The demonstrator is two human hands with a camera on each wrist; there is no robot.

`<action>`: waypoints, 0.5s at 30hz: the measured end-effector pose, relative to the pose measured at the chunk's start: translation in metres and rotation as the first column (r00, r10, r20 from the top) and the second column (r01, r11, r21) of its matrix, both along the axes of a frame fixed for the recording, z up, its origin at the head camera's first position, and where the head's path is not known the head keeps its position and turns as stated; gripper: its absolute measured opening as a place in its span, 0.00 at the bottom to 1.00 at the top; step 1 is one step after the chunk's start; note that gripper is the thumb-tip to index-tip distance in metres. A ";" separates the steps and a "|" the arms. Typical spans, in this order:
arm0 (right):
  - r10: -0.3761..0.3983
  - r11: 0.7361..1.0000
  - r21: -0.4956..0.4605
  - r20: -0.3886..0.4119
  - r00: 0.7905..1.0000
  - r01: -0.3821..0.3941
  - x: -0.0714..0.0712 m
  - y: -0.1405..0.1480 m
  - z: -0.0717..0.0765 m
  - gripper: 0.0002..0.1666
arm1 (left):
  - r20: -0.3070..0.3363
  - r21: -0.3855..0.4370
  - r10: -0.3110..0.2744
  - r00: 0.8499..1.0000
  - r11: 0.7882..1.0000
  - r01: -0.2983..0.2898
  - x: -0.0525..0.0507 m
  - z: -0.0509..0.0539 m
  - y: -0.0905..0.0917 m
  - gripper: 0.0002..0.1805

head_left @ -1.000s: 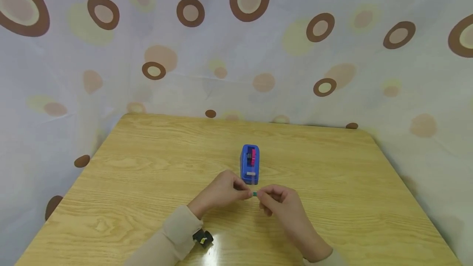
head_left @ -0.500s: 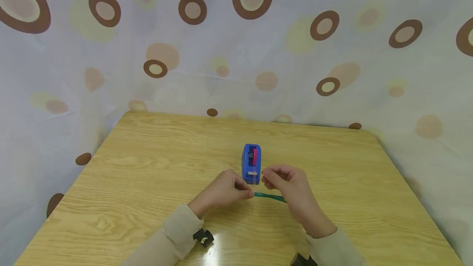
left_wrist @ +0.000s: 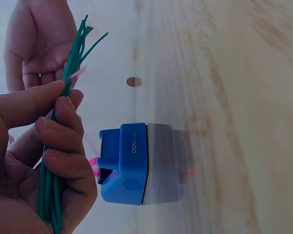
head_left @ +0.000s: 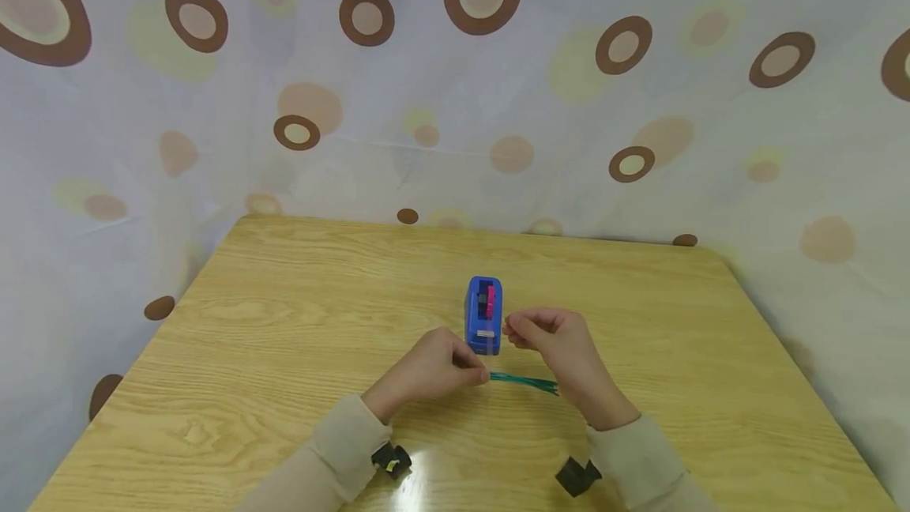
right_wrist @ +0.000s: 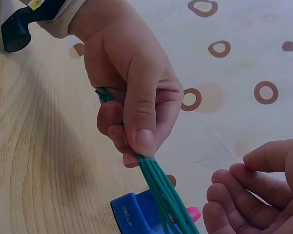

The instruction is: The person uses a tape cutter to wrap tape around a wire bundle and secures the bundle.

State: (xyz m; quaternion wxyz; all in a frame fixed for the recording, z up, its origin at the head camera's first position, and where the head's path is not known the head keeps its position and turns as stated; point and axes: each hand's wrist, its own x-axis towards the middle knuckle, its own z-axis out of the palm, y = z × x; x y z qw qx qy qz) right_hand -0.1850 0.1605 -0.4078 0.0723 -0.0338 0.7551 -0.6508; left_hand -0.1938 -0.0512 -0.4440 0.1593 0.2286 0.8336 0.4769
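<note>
My left hand (head_left: 434, 362) pinches a bundle of thin green wires (head_left: 526, 382) between thumb and fingers, just in front of a blue tape dispenser (head_left: 483, 314). One end of the bundle lies along the left palm in the left wrist view; the other fans out past the fingertips. A clear strip of tape (left_wrist: 78, 73) sticks to the wires beside the fingertips. My right hand (head_left: 558, 346) hovers at the dispenser's right, fingers loosely bent, nothing seen in them. In the right wrist view, the right hand (right_wrist: 263, 190) is apart from the wires (right_wrist: 166, 195).
Inside the dispenser sits a pink tape roll (head_left: 490, 301). Everything is over a wooden table (head_left: 320, 283), with a dotted cloth (head_left: 441, 101) hanging behind it. Black wrist cameras (head_left: 577, 476) are strapped at both cuffs.
My right hand has let go of the wires and moved away, up toward the dispenser's right side. More of the green bundle now shows. The left hand keeps its hold, almost unmoved.
</note>
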 end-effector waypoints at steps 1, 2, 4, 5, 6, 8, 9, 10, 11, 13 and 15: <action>0.004 1.000 0.004 0.003 1.000 -0.004 -0.001 0.001 -0.002 0.19 | 0.000 0.000 0.002 1.000 1.000 -0.002 0.000 0.000 0.000 0.05; 0.010 1.000 0.009 0.006 1.000 -0.010 -0.001 0.001 -0.004 0.19 | -0.001 -0.001 0.002 1.000 1.000 -0.002 0.000 0.000 0.001 0.05; 0.030 0.999 0.030 0.006 1.000 -0.031 -0.002 0.002 -0.008 0.20 | -0.004 -0.002 0.004 1.000 1.000 -0.004 0.000 0.000 0.001 0.05; 0.041 0.998 0.044 0.010 0.999 -0.042 -0.002 0.003 -0.010 0.20 | -0.007 -0.004 0.005 1.000 1.000 -0.005 0.000 0.000 0.002 0.05; 0.056 0.997 0.058 0.012 0.998 -0.057 -0.002 0.003 -0.011 0.20 | -0.009 -0.006 0.006 1.000 1.000 -0.006 0.000 0.000 0.002 0.05; 0.090 0.992 0.091 0.014 0.996 -0.091 -0.002 0.004 -0.014 0.19 | -0.014 -0.010 0.005 1.000 1.000 -0.005 0.000 0.000 0.002 0.05; 0.105 0.988 0.108 0.018 0.994 -0.106 -0.002 0.005 -0.016 0.19 | -0.017 -0.011 0.005 1.000 1.000 -0.005 0.000 0.000 0.002 0.05; 0.120 0.986 0.117 0.023 0.992 -0.122 -0.002 0.006 -0.017 0.18 | -0.020 -0.013 0.004 1.000 1.000 -0.004 0.000 0.000 0.002 0.05; 0.132 0.982 0.129 0.024 0.991 -0.134 -0.002 0.006 -0.018 0.18 | -0.023 -0.016 0.003 1.000 1.000 -0.003 0.000 0.000 0.002 0.05; 0.154 0.977 0.143 0.028 0.988 -0.157 -0.001 0.007 -0.020 0.17 | -0.027 -0.018 0.000 1.000 1.000 0.000 0.001 0.000 0.002 0.05; 0.171 0.973 0.153 0.030 0.985 -0.173 0.000 0.008 -0.022 0.17 | -0.028 -0.020 -0.002 1.000 1.000 0.002 0.001 0.000 0.002 0.05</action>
